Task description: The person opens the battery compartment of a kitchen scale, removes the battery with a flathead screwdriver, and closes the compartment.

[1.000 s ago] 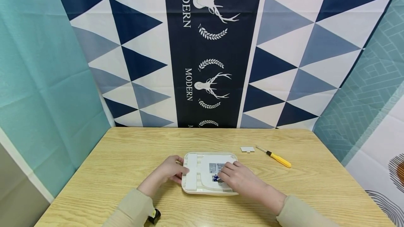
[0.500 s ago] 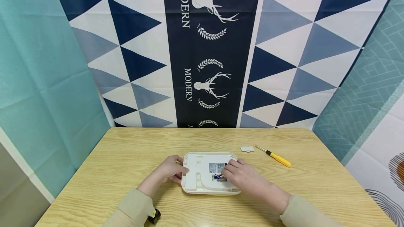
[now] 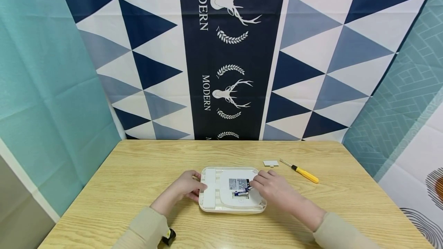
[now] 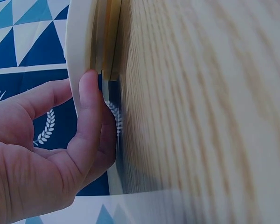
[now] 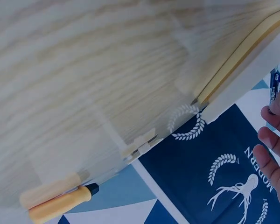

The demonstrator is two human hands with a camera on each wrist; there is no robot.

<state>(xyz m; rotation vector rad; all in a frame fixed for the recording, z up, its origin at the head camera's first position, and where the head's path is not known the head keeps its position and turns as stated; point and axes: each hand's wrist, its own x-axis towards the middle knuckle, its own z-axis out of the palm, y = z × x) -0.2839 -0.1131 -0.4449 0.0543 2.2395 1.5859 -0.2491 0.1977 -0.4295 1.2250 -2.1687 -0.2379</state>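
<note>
Both hands work at a white device (image 3: 221,199) lying face down near the front middle of the desk (image 3: 138,172). Left hand (image 3: 185,189) grips its left rim, fingers curled round the edge. Right hand (image 3: 271,187), the nearer one, pinches a blue battery (image 3: 242,192) whose long axis runs left to right, over the open compartment beside the label. Bare desk lies on every side; a small white cover (image 3: 271,163) and a yellow-handled screwdriver (image 3: 300,172) rest just beyond, to the right.
</note>
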